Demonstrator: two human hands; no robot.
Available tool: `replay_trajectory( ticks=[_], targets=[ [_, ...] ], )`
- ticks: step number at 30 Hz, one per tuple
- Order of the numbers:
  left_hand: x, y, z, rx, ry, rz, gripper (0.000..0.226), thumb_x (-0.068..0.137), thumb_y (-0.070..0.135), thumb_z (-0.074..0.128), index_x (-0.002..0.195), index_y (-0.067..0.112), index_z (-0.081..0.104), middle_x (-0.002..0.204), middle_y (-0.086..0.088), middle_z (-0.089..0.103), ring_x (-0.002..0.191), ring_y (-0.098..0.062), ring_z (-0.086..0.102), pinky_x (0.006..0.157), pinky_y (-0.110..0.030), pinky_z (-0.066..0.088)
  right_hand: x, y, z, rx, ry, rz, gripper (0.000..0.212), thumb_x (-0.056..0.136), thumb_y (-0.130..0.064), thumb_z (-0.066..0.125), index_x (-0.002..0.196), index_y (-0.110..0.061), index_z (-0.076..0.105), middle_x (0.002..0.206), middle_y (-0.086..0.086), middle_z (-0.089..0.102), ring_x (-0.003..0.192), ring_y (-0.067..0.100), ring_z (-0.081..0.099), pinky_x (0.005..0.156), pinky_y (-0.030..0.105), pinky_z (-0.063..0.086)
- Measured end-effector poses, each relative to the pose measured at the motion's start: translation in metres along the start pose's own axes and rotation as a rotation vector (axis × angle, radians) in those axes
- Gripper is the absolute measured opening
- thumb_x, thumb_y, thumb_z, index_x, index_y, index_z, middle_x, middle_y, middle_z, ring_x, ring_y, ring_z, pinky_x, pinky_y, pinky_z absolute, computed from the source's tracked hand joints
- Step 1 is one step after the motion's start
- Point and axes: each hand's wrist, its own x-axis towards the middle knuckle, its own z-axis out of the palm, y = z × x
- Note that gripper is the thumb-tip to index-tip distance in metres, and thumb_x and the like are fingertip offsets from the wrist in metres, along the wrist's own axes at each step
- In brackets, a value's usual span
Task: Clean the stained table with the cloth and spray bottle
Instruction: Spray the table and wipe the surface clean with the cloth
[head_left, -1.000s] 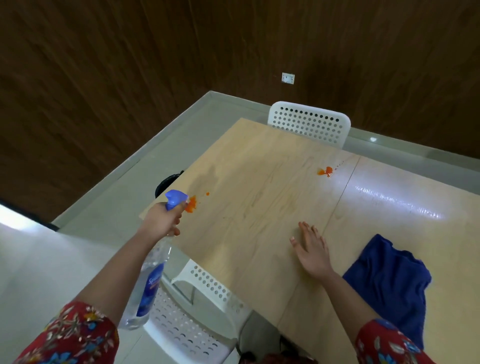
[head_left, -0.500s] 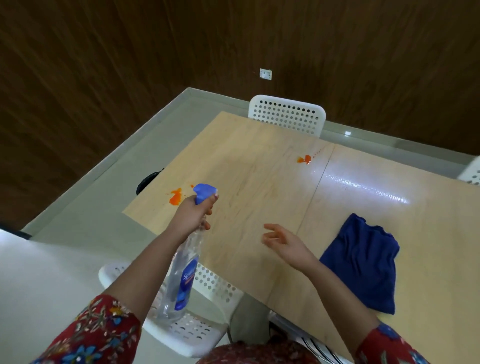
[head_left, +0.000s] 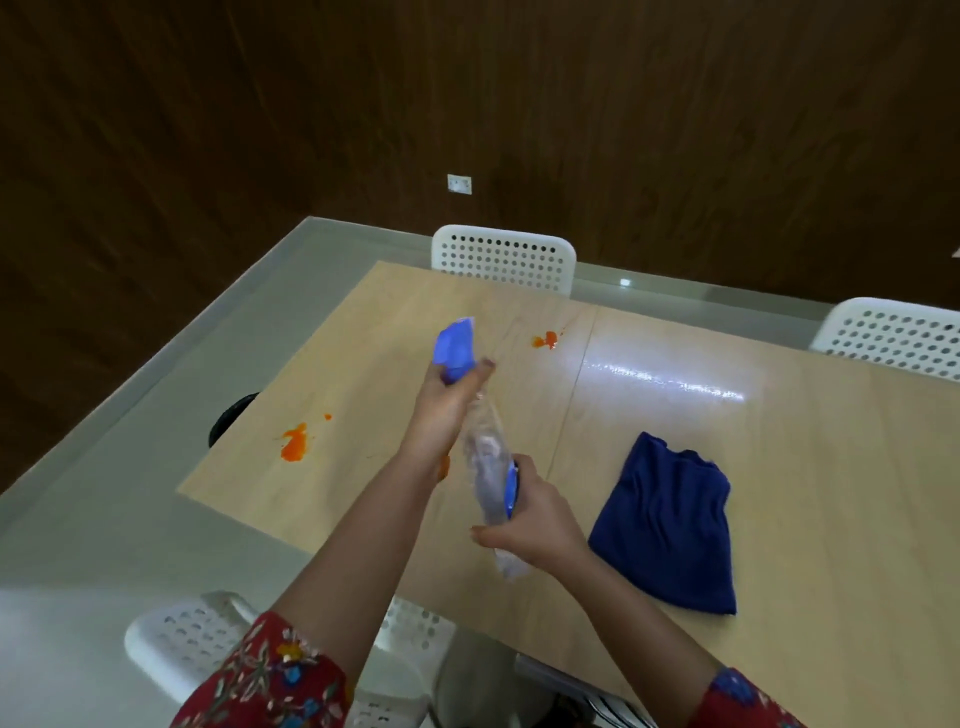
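Note:
A clear spray bottle (head_left: 485, 457) with a blue trigger head is held tilted above the light wooden table (head_left: 779, 415). My left hand (head_left: 447, 402) grips its neck just under the blue head. My right hand (head_left: 530, 525) holds the lower body of the bottle near its blue label. An orange stain (head_left: 295, 442) lies near the table's left edge. A smaller orange stain (head_left: 545, 340) sits further back, near the table's centre seam. A folded dark blue cloth (head_left: 670, 525) lies on the table to the right of my right hand.
White perforated chairs stand at the far side (head_left: 504, 257), at the far right (head_left: 893, 338) and at the near edge below my arms (head_left: 192, 644). A dark round object (head_left: 228, 423) lies on the floor left of the table. Dark wood-panelled walls enclose the corner.
My left hand has lifted the bottle up and to the right over the table. My right hand has come off the table and taken hold of the bottle's lower body.

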Motion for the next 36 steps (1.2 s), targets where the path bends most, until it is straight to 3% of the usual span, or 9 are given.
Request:
replay_trajectory(
  ticks=[2,5,12,22,26,29,30,33,36],
  targets=[
    [0.000,-0.008,0.007,0.117,-0.176,-0.052,0.059,0.084,0.035,0.071,0.134,0.015,0.047,0.112,0.007,0.059,0.102,-0.007,0.058,0.083,-0.024,0.039,0.000,0.018,-0.019,0.085,0.118,0.043,0.079,0.061,-0.037,0.083,0.124,-0.030,0.035,0.089,-0.015,0.057,0.076,0.006,0.059,0.058,0.024,0.048],
    [0.000,-0.029,0.013,0.229,-0.188,-0.146,0.045,0.089,0.034,0.065,0.130,0.023,0.051,0.124,0.003,0.056,0.117,-0.013,0.054,0.088,-0.026,0.037,0.005,0.049,-0.057,0.186,0.324,0.089,0.084,0.063,-0.035,0.087,0.129,-0.026,0.035,0.103,-0.012,0.059,0.087,0.012,0.062,0.069,0.032,0.054],
    [0.010,-0.072,0.054,0.354,-0.200,-0.312,0.025,0.098,0.030,0.052,0.116,0.014,0.060,0.117,0.001,0.064,0.090,-0.008,0.060,0.080,-0.031,0.038,0.042,0.130,-0.161,0.198,0.697,0.171,0.086,0.063,-0.021,0.089,0.128,-0.016,0.033,0.109,-0.001,0.057,0.093,0.025,0.060,0.075,0.032,0.045],
    [0.027,-0.119,0.133,0.683,-0.371,-0.346,0.040,0.098,0.036,0.051,0.130,0.013,0.055,0.130,-0.003,0.057,0.117,-0.019,0.053,0.092,-0.028,0.040,0.076,0.219,-0.209,0.322,0.872,0.154,0.095,0.063,-0.013,0.089,0.134,-0.010,0.027,0.130,0.009,0.047,0.113,0.027,0.053,0.084,0.030,0.043],
    [0.030,-0.136,0.159,0.789,-0.375,-0.324,0.048,0.096,0.038,0.053,0.137,0.014,0.049,0.135,-0.004,0.055,0.119,-0.019,0.054,0.096,-0.030,0.043,0.072,0.218,-0.200,0.465,0.881,0.287,0.108,0.066,-0.014,0.087,0.148,-0.012,0.017,0.148,0.009,0.034,0.130,0.023,0.041,0.102,0.033,0.039],
    [0.031,-0.148,0.178,0.876,-0.389,-0.285,0.043,0.091,0.042,0.060,0.125,0.016,0.057,0.117,-0.001,0.064,0.104,-0.018,0.060,0.086,-0.029,0.048,0.042,0.206,-0.165,0.269,0.770,0.741,0.081,0.081,-0.040,0.072,0.145,-0.012,0.031,0.147,0.015,0.035,0.133,0.034,0.035,0.107,0.044,0.031],
    [0.031,-0.151,0.184,0.931,-0.400,-0.256,0.036,0.089,0.041,0.063,0.116,0.016,0.061,0.106,0.000,0.066,0.096,-0.017,0.062,0.080,-0.029,0.049,0.028,0.200,-0.148,0.116,0.685,0.769,0.068,0.086,-0.048,0.062,0.139,-0.011,0.040,0.142,0.015,0.038,0.130,0.034,0.037,0.106,0.045,0.030],
    [0.030,-0.156,0.192,0.985,-0.401,-0.151,0.021,0.091,0.035,0.062,0.095,0.015,0.063,0.092,0.002,0.061,0.084,-0.016,0.061,0.071,-0.032,0.050,0.009,0.195,-0.104,-0.258,0.592,0.559,0.050,0.089,-0.051,0.056,0.119,-0.011,0.054,0.127,0.009,0.049,0.115,0.029,0.046,0.095,0.043,0.038],
    [0.036,-0.154,0.186,0.904,-0.372,-0.092,0.019,0.099,0.033,0.049,0.090,0.016,0.051,0.097,0.004,0.050,0.079,-0.013,0.054,0.065,-0.028,0.039,0.021,0.184,-0.098,-0.128,0.601,0.419,0.014,0.092,-0.025,0.058,0.102,-0.017,0.051,0.097,-0.002,0.060,0.089,0.020,0.058,0.073,0.033,0.049]
  ],
)
